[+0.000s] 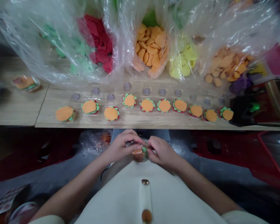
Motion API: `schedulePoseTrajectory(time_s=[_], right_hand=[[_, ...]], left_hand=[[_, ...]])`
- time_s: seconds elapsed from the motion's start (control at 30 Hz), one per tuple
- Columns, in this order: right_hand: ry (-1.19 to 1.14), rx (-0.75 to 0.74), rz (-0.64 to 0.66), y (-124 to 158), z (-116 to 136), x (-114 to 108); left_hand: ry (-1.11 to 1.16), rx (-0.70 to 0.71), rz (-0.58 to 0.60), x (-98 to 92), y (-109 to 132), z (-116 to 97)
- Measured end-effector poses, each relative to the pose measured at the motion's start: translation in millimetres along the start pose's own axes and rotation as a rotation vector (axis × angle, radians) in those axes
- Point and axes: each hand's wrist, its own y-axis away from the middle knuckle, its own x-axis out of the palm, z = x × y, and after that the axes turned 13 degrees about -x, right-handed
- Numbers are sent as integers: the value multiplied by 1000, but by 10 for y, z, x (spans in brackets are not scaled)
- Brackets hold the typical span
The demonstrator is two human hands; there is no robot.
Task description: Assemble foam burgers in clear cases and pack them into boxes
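The left hand (120,146) and the right hand (160,151) meet low over the lap, just above the front of a cream garment (121,174) with a round brown button (146,216), and between them sits a small burger-like stack of orange and green soft discs (139,154), partly hidden by the hands. Neither hand is spread: the left fingers (133,140) and the right fingers (151,143) curl inward and pinch the stack from opposite sides, a grip that seems meant to keep its layers pressed together, and a glint of what may be clear plastic shows at its top edge. Ahead, a long pale wooden table (130,123) carries a row of round stacks (147,105), orange tops over green frilled and red layers, spaced along its front edge, apparently so that each stays within easy reach. Behind them runs a line of clear blister cavities (127,86), and farther back clear plastic bags (121,40) hold orange discs (151,46), pale yellow discs (183,57) and red frilled pieces (99,43), sorted by colour, seemingly for quick picking
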Motion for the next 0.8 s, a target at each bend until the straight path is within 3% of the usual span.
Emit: schedulePoseTrajectory(time_s=[0.33, 0.6, 0.8], right_hand=[[221, -17, 75, 146, 3, 122], [301, -87, -55, 204, -31, 294], [228, 7, -70, 195, -39, 380]], left_hand=[[-135, 76, -27, 167, 74, -25], [-236, 121, -20, 190, 73, -39], [-292, 61, 29, 194, 27, -29]])
